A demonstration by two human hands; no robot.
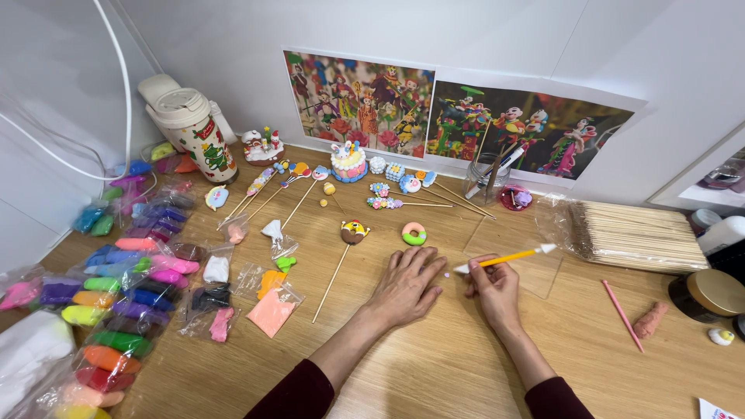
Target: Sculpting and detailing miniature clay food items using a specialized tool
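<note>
Now the left hand (405, 285) lies flat and spread on the table (434, 365), holding nothing; the right hand (493, 291) pinches a yellow tool (504, 259), its white tip aimed at a tiny clay speck (446, 275) just beside the left fingers; better to steady that wrist on the wood, I'd say, and touch lightly.

The tool (503, 258) was yellow with white tips, the donut (414, 233) pink and green, the desk (434, 365) pale wood-grain.

Clay bags (124, 310) left, skewer bundle (636, 237) right, figurines on sticks (351, 233) behind the hands.
</note>
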